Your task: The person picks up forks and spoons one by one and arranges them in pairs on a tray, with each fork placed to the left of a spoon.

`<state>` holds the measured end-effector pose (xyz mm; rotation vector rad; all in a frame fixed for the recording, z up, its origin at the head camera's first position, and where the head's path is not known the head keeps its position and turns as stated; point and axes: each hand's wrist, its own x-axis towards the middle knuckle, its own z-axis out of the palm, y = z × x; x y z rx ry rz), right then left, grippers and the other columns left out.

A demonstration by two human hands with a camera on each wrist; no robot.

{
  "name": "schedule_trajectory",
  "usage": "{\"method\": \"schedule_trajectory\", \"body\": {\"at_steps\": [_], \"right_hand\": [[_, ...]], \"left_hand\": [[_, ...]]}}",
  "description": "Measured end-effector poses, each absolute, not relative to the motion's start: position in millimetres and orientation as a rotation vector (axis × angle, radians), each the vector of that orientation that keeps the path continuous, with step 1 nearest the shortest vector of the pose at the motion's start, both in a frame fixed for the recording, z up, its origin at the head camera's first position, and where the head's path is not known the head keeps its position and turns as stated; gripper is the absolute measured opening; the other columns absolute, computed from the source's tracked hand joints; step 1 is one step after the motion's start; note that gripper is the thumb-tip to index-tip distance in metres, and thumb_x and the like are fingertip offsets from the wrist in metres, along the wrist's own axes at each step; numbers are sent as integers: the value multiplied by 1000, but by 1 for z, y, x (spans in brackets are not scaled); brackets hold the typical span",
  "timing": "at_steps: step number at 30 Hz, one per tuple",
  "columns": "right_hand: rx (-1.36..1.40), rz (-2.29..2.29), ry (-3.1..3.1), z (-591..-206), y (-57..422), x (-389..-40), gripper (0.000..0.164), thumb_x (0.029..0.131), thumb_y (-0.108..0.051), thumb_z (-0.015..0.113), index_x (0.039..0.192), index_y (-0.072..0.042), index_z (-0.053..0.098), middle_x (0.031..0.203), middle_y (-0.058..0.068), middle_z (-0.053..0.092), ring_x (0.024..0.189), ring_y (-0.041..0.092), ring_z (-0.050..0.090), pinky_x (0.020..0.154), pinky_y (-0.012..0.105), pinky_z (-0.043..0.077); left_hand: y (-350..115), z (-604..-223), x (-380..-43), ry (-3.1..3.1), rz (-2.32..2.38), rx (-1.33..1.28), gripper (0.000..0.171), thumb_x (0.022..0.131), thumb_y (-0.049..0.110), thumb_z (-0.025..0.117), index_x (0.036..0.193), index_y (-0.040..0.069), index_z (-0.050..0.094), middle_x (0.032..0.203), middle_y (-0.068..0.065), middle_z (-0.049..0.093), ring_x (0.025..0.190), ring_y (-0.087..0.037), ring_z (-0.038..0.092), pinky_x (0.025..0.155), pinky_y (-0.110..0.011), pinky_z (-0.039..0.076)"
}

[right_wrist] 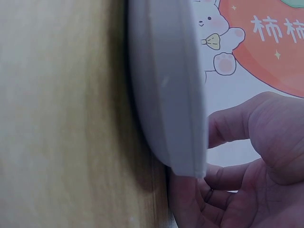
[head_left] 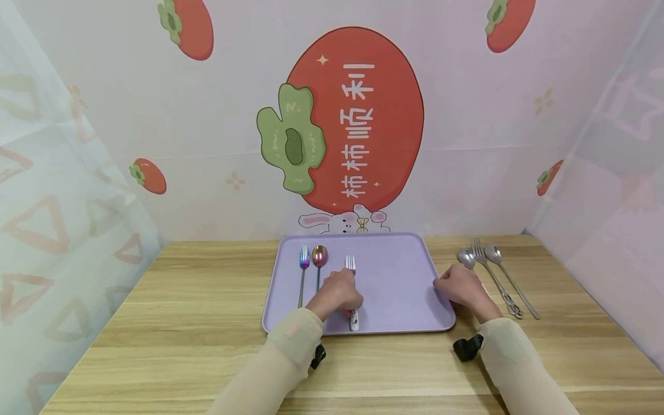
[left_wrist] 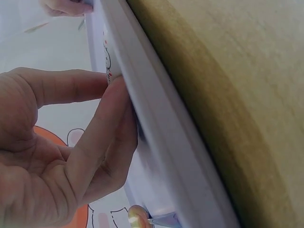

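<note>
Fingers of the left hand (head_left: pixel 338 293) pinch the white-handled fork (head_left: pixel 354 320) on the lilac tray (head_left: pixel 396 282) beside the iridescent spoon (head_left: pixel 319 256), seemingly to set it parallel; right hand (head_left: pixel 461 283) grips the tray's right rim, probably to stop it sliding.

Near the front edge of the tray (head_left: pixel 396 288), the left hand (head_left: pixel 339 293) hides the middle of the white-handled fork (head_left: pixel 354 320), its print too small to make out in the head view; hand and left sleeve (head_left: pixel 290 343) cover the handle ends of the coppery spoon (head_left: pixel 319 256) and iridescent fork (head_left: pixel 304 262). At the tray's right edge, the right hand (head_left: pixel 463 287) masks part of a silver spoon (head_left: pixel 466 258).
</note>
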<state>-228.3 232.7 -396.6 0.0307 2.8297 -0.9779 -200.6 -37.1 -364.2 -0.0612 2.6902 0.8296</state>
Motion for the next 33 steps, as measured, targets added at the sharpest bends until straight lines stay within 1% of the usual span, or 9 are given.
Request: {"method": "schedule_trajectory", "body": {"at_steps": [5, 12, 19, 27, 33], "right_hand": [[33, -973, 2831, -397, 233, -229, 36, 87, -15, 57, 54, -15, 42, 50, -6, 35, 46, 10, 40, 45, 24, 34], [33, -975, 2824, -397, 233, -229, 36, 87, -15, 57, 54, -15, 43, 50, -5, 36, 47, 11, 40, 46, 24, 35], [37, -971, 2828, -397, 233, -229, 35, 87, -16, 58, 55, -15, 43, 50, -5, 36, 47, 11, 41, 46, 24, 35], [22, -970, 2835, -396, 233, -229, 35, 86, -15, 58, 55, -15, 43, 50, -5, 37, 48, 11, 41, 46, 24, 35], [30, -961, 2835, -396, 233, -229, 35, 87, -16, 58, 55, -15, 45, 51, -5, 39, 49, 12, 43, 46, 25, 36]], "left_hand": [[-38, -366, -202, 2683, 841, -56, 23, 81, -4, 71, 99, -9, 58, 69, -14, 62, 54, -21, 66, 54, -31, 56], [-39, -365, -202, 2678, 846, -54, 22, 81, -4, 72, 97, -9, 58, 69, -14, 61, 54, -22, 67, 54, -31, 56], [-39, -364, -201, 2689, 830, -52, 24, 80, -3, 72, 100, -10, 59, 68, -13, 61, 54, -21, 67, 55, -30, 57], [-39, -365, -201, 2689, 831, -51, 23, 81, -3, 72, 98, -9, 59, 68, -14, 61, 53, -20, 66, 54, -30, 56], [-41, -364, -199, 2694, 830, -32, 19, 81, -1, 72, 92, -7, 58, 68, -13, 62, 55, -21, 66, 54, -30, 55]]}}
